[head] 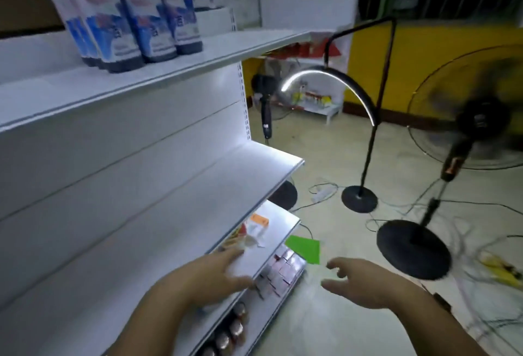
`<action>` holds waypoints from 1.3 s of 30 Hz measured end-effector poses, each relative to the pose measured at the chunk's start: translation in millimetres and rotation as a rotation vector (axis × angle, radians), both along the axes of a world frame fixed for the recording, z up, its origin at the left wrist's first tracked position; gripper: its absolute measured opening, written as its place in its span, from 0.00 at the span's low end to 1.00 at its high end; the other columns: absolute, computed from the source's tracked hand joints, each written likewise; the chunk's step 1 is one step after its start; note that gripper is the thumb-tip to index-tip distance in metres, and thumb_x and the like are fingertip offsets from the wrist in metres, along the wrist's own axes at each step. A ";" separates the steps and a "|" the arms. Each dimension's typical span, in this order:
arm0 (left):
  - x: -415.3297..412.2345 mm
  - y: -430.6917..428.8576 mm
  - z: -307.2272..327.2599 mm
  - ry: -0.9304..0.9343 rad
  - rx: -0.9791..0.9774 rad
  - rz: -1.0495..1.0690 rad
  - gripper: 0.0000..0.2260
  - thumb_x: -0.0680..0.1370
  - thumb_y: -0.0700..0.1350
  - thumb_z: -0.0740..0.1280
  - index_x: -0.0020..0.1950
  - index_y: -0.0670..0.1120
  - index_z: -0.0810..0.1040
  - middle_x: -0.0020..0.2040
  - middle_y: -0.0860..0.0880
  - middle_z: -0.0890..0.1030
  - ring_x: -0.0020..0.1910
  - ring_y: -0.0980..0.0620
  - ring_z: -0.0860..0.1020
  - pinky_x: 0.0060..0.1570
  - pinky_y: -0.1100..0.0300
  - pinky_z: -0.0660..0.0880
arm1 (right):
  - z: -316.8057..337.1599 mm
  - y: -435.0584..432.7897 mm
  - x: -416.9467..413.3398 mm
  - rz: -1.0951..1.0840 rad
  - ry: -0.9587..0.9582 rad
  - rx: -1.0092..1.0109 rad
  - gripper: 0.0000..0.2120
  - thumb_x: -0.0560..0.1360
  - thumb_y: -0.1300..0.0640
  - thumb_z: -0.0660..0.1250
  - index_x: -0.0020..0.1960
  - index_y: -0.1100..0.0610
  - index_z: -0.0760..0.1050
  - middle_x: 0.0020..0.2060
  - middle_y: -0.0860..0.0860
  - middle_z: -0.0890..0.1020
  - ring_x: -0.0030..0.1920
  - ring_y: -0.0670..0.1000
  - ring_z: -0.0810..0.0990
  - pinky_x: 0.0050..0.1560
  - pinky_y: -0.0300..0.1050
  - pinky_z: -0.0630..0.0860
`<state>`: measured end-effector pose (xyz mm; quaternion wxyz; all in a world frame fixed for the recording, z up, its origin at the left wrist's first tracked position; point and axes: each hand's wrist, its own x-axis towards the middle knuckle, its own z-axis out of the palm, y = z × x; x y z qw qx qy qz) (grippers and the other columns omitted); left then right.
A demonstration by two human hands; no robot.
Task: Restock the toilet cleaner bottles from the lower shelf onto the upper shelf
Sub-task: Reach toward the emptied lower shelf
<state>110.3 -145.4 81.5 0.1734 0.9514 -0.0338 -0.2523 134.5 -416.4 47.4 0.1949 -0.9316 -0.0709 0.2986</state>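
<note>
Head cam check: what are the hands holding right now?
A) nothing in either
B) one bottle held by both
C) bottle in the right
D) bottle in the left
A: the left hand and right hand are low by the lower shelves with loose fingers and nothing in them. The bottles in view stand on the upper shelf.

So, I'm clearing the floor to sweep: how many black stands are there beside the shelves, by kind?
Lamp: 1
Fan: 1
Base with its top hidden, kind unclear: 1
Total: 3
</note>
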 end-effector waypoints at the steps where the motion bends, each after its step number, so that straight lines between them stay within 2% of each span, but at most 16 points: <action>1: 7.1 -5.6 -5.2 0.021 -0.003 -0.004 0.30 0.73 0.63 0.63 0.73 0.59 0.60 0.69 0.52 0.73 0.64 0.52 0.73 0.61 0.60 0.68 | -4.4 -11.9 2.1 -0.028 0.036 -0.001 0.27 0.75 0.39 0.60 0.70 0.50 0.65 0.66 0.51 0.74 0.63 0.50 0.74 0.60 0.40 0.68; 3: 24.0 -15.9 -10.3 0.008 -0.027 -0.003 0.30 0.73 0.63 0.63 0.73 0.59 0.60 0.71 0.54 0.69 0.65 0.54 0.72 0.66 0.59 0.67 | -6.6 -30.0 11.9 -0.092 0.062 0.010 0.27 0.75 0.39 0.61 0.70 0.49 0.66 0.64 0.50 0.75 0.62 0.48 0.75 0.57 0.39 0.68; 8: 70.5 -38.6 -12.6 -0.019 -0.108 0.030 0.30 0.75 0.61 0.63 0.75 0.58 0.58 0.72 0.52 0.68 0.67 0.54 0.71 0.66 0.59 0.65 | -7.3 -45.4 53.9 -0.195 -0.022 0.080 0.25 0.75 0.40 0.62 0.69 0.48 0.67 0.63 0.50 0.76 0.59 0.49 0.76 0.54 0.40 0.71; 15: 153.3 -43.3 -13.9 -0.049 -0.162 0.061 0.29 0.75 0.61 0.62 0.74 0.58 0.59 0.71 0.52 0.70 0.65 0.53 0.72 0.63 0.59 0.67 | 13.2 -45.1 123.4 -0.129 0.057 0.043 0.26 0.75 0.41 0.62 0.70 0.49 0.65 0.64 0.50 0.76 0.60 0.49 0.76 0.60 0.43 0.73; 18: 186.8 -45.8 -4.3 -0.120 -0.208 0.088 0.27 0.76 0.59 0.62 0.74 0.57 0.60 0.72 0.54 0.69 0.67 0.52 0.70 0.58 0.61 0.66 | 21.0 -49.4 163.1 -0.151 -0.024 0.033 0.26 0.74 0.40 0.62 0.69 0.48 0.66 0.63 0.49 0.76 0.60 0.49 0.76 0.61 0.45 0.73; 21: 210.5 -52.4 1.0 -0.176 -0.184 0.115 0.28 0.77 0.60 0.61 0.75 0.57 0.58 0.73 0.53 0.67 0.68 0.50 0.69 0.62 0.59 0.65 | 17.7 -50.1 197.5 -0.175 -0.100 0.115 0.25 0.74 0.40 0.63 0.68 0.47 0.67 0.62 0.49 0.77 0.59 0.48 0.76 0.61 0.45 0.72; 26: 222.4 -58.7 6.8 -0.035 -0.131 0.186 0.29 0.76 0.60 0.60 0.75 0.57 0.56 0.73 0.52 0.66 0.66 0.50 0.71 0.59 0.59 0.68 | 8.3 -67.4 243.5 -0.049 0.032 0.127 0.25 0.74 0.40 0.63 0.68 0.48 0.68 0.62 0.50 0.78 0.59 0.48 0.77 0.59 0.43 0.72; 29: 223.2 -67.9 15.5 -0.092 -0.059 0.332 0.29 0.77 0.60 0.60 0.75 0.56 0.56 0.74 0.50 0.66 0.69 0.48 0.69 0.64 0.55 0.67 | 9.7 -89.2 281.7 -0.027 -0.050 0.120 0.26 0.74 0.40 0.63 0.68 0.50 0.68 0.60 0.50 0.79 0.57 0.49 0.77 0.58 0.43 0.72; 31: 221.5 -78.7 22.0 -0.123 -0.044 0.420 0.28 0.77 0.60 0.60 0.75 0.57 0.56 0.74 0.51 0.66 0.69 0.48 0.69 0.64 0.54 0.66 | 13.6 -96.3 304.5 -0.007 -0.103 0.185 0.25 0.74 0.41 0.63 0.67 0.51 0.69 0.58 0.50 0.79 0.56 0.49 0.77 0.55 0.44 0.72; 33: 216.5 -90.6 28.0 -0.098 -0.045 0.450 0.28 0.76 0.61 0.60 0.74 0.58 0.56 0.73 0.52 0.66 0.68 0.51 0.69 0.65 0.55 0.66 | 13.9 -97.5 320.1 0.036 -0.095 0.288 0.23 0.75 0.42 0.63 0.66 0.51 0.70 0.56 0.49 0.80 0.54 0.49 0.78 0.51 0.43 0.74; 35: 205.7 -96.4 35.0 -0.086 -0.029 0.527 0.28 0.76 0.61 0.60 0.74 0.59 0.56 0.73 0.52 0.67 0.68 0.51 0.69 0.66 0.56 0.65 | 10.6 -91.4 330.2 0.114 -0.083 0.316 0.22 0.75 0.43 0.63 0.66 0.51 0.70 0.52 0.48 0.82 0.52 0.51 0.80 0.52 0.46 0.75; 36: 197.6 -96.4 38.6 -0.095 -0.009 0.580 0.28 0.76 0.61 0.60 0.75 0.58 0.56 0.73 0.52 0.66 0.68 0.51 0.69 0.65 0.57 0.65 | 9.3 -85.4 333.4 0.170 -0.071 0.297 0.23 0.75 0.43 0.63 0.66 0.51 0.70 0.52 0.48 0.82 0.52 0.52 0.80 0.53 0.47 0.75; 39: 164.1 -90.4 49.2 -0.091 0.051 0.720 0.29 0.76 0.61 0.60 0.75 0.58 0.55 0.73 0.52 0.66 0.68 0.52 0.69 0.63 0.59 0.65 | 11.5 -55.3 334.1 0.371 -0.006 0.211 0.25 0.75 0.42 0.63 0.69 0.51 0.67 0.61 0.51 0.79 0.56 0.51 0.78 0.55 0.44 0.73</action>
